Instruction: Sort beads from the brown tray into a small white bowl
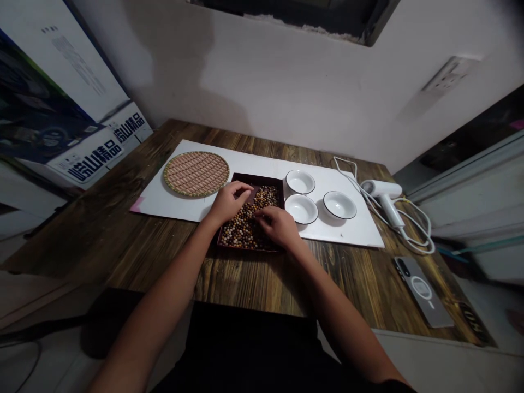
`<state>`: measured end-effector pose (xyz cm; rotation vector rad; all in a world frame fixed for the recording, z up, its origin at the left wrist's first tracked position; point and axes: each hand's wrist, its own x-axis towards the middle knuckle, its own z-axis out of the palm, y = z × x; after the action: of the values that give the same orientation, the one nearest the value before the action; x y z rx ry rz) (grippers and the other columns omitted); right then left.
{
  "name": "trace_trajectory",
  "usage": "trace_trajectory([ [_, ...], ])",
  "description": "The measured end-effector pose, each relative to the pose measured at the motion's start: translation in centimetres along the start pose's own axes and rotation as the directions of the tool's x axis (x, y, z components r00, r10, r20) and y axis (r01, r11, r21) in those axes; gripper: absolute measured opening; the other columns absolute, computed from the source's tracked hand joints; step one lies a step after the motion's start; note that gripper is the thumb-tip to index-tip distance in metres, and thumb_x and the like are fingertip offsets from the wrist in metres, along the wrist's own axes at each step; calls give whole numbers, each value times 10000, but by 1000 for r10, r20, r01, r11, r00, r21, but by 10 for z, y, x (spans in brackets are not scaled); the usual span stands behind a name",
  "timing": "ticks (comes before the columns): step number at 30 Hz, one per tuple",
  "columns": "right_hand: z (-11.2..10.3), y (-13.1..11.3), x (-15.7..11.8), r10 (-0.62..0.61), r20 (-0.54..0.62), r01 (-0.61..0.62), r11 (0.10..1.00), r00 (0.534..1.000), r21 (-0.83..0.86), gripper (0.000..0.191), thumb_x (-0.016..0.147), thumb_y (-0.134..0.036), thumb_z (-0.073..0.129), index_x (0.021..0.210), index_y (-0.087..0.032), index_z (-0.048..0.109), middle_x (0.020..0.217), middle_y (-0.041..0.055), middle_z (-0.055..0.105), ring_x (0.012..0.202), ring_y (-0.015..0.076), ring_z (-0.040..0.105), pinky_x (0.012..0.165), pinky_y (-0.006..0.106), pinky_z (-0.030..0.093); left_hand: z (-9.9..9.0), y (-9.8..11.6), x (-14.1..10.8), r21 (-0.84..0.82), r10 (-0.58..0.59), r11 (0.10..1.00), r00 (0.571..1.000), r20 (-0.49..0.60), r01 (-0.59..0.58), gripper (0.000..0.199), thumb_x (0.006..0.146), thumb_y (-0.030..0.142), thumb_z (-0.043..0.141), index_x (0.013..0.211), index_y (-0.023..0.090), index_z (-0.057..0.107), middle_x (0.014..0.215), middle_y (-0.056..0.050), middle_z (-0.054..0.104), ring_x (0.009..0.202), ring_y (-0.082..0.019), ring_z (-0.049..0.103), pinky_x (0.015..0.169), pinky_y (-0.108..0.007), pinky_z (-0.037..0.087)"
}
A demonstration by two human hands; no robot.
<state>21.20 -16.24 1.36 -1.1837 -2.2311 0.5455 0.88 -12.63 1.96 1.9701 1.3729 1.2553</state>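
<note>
My left hand (229, 202) hangs over the left side of a dark maroon square tray (254, 178), its fingertips beside a small dark flat piece (252, 194) lying at the tray's far side. The tray holds a heap of small round brown and tan beads (244, 232). My right hand (279, 226) reaches into the beads at the tray's right side, fingers curled down. Whether either hand holds a bead is hidden by the fingers. Both forearms come in from the bottom of the view.
The tray sits on a white board (262, 162) on a dark wooden table (135, 245). Several white bowls (301, 208) stand right of it, a round woven mat (196, 174) left. A white hair dryer (387, 202), its cord, and a phone (421, 292) lie further right.
</note>
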Motion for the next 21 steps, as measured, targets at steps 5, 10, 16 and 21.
trace_trajectory([
  [5, -1, 0, 1, 37, -160, -5, 980, 986, 198, 157, 946, -256, 614, 1020, -213, 747, 1032, 38, 761, 956, 181, 684, 881, 303, 503, 2, -5, 2, -109, -76, 992, 994, -82, 67, 213, 922, 232, 573, 1077, 159, 700, 1085, -71, 738, 1007, -173, 660, 920, -325, 520],
  [10, -2, -1, -1, 162, -322, -59, 950, 933, 306, 235, 969, -362, 585, 1049, -192, 727, 896, 32, 737, 755, 164, 644, 715, 281, 501, 4, -8, 2, -156, -124, 982, 984, -129, 103, 213, 909, 220, 585, 1083, 162, 693, 1008, -62, 722, 839, -138, 625, 778, -272, 511],
  [16, -3, -4, 0, 120, -299, -38, 963, 947, 266, 257, 957, -369, 610, 1098, -188, 725, 762, 6, 675, 616, 134, 551, 606, 260, 440, 4, -7, 2, -149, -96, 986, 986, -135, 76, 138, 919, 268, 578, 924, 173, 677, 822, -22, 649, 709, -122, 533, 662, -246, 432],
  [21, -3, -5, 1, 128, -278, -55, 965, 952, 255, 282, 962, -377, 598, 1133, -187, 717, 803, 16, 689, 647, 137, 570, 652, 268, 465, 0, -1, 1, -141, -93, 987, 990, -104, 78, 412, 931, 393, 571, 594, 191, 444, 549, 40, 353, 536, -103, 328, 516, -257, 272],
])
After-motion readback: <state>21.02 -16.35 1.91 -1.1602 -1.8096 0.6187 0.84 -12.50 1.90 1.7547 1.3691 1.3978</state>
